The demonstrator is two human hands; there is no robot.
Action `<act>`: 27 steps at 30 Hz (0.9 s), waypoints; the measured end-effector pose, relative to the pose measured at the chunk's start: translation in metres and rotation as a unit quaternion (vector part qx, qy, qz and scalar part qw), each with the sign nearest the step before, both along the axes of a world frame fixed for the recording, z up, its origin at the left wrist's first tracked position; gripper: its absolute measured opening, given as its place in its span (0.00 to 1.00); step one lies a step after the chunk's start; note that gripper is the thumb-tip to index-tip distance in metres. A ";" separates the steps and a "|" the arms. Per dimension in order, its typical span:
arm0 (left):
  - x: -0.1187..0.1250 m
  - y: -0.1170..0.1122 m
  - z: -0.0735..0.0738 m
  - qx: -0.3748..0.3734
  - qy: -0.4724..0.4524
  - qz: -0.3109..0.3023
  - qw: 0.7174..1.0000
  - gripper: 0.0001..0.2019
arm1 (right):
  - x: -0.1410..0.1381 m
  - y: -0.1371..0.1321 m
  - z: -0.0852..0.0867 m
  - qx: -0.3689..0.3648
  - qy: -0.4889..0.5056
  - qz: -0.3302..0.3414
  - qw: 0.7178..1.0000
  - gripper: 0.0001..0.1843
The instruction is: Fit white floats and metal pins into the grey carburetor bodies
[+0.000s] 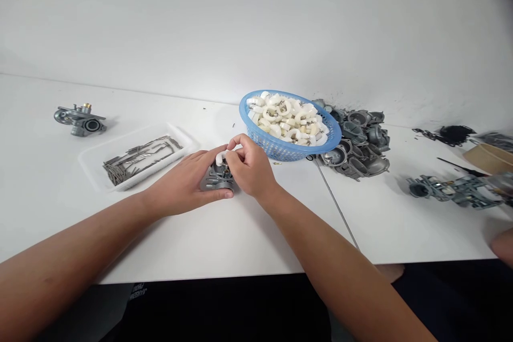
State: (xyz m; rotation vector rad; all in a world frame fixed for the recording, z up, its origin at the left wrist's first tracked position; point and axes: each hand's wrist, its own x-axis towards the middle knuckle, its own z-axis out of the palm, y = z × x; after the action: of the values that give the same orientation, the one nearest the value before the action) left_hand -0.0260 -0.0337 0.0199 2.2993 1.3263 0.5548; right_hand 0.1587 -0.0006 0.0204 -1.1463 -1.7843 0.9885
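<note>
- The white table (256, 240) is carrying everything, and a co-worker's hand (503, 246) is entering at the right edge, beside a cluster of assembled carburetors (452, 191).
- A heap of carburetor bodies (358, 141) is resting against the right side of a blue basket (304, 144), which is holding many white floats (284, 120) (ring-shaped plastic, by the look of them).
- A white tray (90, 165) is holding thin metal pins (140, 160), and a lone carburetor (80, 120) is sitting further left.
- The carburetor (218, 184) between the hands is sitting on the table, just in front of the basket.
- It is probably feeling heavy and stiff for its size (cast metal), so the body seems the safest place to take hold, while its smooth surfaces may prove slightly slippery.
- The left hand (186, 184) is steadying it, with the fingers (208, 195) pressed together along its near side.
- The right hand (250, 165) is pinching a white float (219, 158) between thumb and bunched fingers, just above the carburetor.
- The hands are hiding most of the carburetor's top, so the float's seating and any small parts there are impossible to make out (the fingertips are covering the very spot).
</note>
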 end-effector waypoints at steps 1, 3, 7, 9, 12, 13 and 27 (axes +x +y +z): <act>0.000 0.000 0.000 0.002 0.001 -0.003 1.000 0.43 | 0.000 0.000 0.000 0.003 -0.004 -0.001 1.000 0.02; 0.000 0.000 0.002 0.001 0.009 -0.005 1.000 0.40 | 0.002 -0.001 0.001 0.020 -0.008 -0.001 1.000 0.02; -0.001 -0.002 0.003 -0.006 0.039 0.027 0.999 0.43 | 0.010 -0.003 0.007 0.136 0.032 -0.024 0.990 0.02; -0.002 -0.002 0.001 -0.005 0.042 0.032 0.999 0.45 | 0.016 -0.003 0.013 0.230 0.052 -0.061 0.970 0.08; -0.004 -0.001 -0.004 -0.001 0.046 0.032 0.998 0.45 | 0.028 0.002 0.025 0.379 0.070 -0.152 0.910 0.13; -0.004 0.000 -0.006 0.000 0.051 0.034 0.998 0.45 | 0.034 0.005 0.031 0.424 0.082 -0.193 0.881 0.12; -0.011 0.001 -0.010 -0.010 0.092 0.046 0.995 0.45 | 0.143 0.038 0.067 0.124 -0.010 -0.136 0.983 0.06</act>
State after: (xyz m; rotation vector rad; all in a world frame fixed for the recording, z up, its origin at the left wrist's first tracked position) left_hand -0.0368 -0.0331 0.0100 2.3279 1.5235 0.3638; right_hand 0.3016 0.0374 0.0870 -1.2022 -1.6574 0.5789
